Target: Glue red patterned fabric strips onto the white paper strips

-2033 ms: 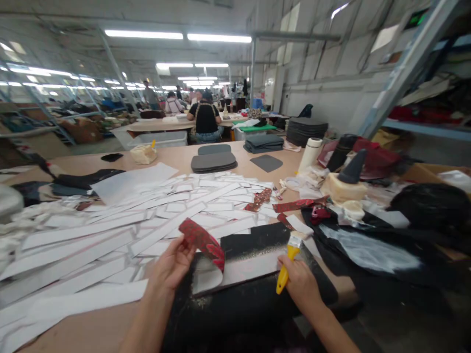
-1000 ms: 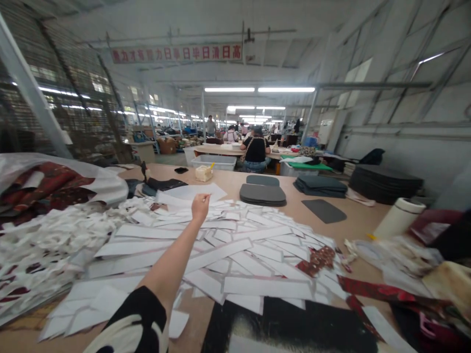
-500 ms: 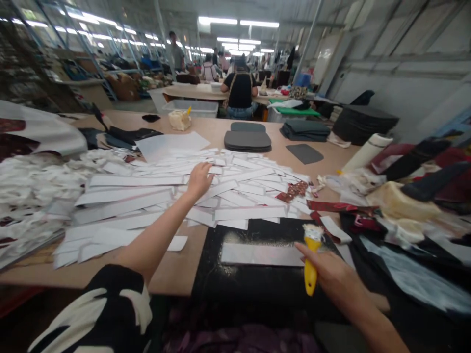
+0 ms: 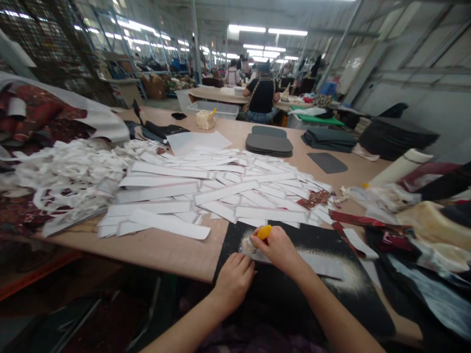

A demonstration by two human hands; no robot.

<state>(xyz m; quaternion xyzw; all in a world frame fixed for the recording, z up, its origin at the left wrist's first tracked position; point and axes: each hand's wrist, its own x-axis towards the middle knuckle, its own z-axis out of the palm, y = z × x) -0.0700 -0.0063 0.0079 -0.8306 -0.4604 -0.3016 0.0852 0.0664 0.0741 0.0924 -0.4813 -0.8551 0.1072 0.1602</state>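
On a black sheet (image 4: 353, 304) at the table's front edge lies a white strip (image 4: 320, 264). My right hand (image 4: 277, 247) grips a yellow-handled brush (image 4: 264, 232), its bristles down at the left end of the strip, where pale residue marks the sheet. Fingers curled and close together, my left hand (image 4: 235, 277) holds the same end of the strip, just left of the brush. My fingertips and the strip's covered middle are partly hidden. Behind both hands spreads a loose pile of white strips (image 4: 221, 191).
White ribbon-like scraps (image 4: 73, 171) heap on the left. Grey shaped panels (image 4: 268, 144) are stacked at the back, near a crusted tub (image 4: 205, 120). Plastic and fabric pieces (image 4: 423, 240) crowd the right. A person in black (image 4: 262, 93) sits at a farther table.
My left hand has come back from the pile to the strip's left end. My right hand has moved left with the brush, now turned bristles down. The view has shifted left.
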